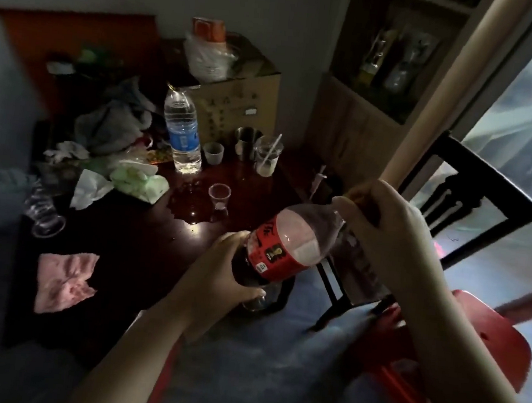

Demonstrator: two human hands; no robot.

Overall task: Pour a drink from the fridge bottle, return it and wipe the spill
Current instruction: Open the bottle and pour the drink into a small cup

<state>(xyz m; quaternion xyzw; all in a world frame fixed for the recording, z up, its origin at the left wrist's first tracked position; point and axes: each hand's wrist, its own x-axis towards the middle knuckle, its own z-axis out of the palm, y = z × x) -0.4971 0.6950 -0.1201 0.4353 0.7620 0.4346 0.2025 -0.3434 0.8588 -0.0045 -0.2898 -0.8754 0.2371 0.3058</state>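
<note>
A cola bottle [286,245] with a red label is tilted over the near right corner of the dark table [128,272]. My left hand [222,268] grips its lower body. My right hand [383,219] is closed around its neck and cap end, hiding the cap. A small clear plastic cup [219,196] stands upright on the table beyond the bottle. A dark puddle of spilled drink [189,205] lies just left of the cup. A crumpled pink cloth [63,281] rests near the table's front left.
Behind the cup stand a large water bottle [181,134], a small cup [213,153], a metal mug [246,141] and a plastic cup with a straw [267,157]. Crumpled tissues [92,189] and clutter fill the left. A red stool [485,339] and a dark chair [472,201] are right.
</note>
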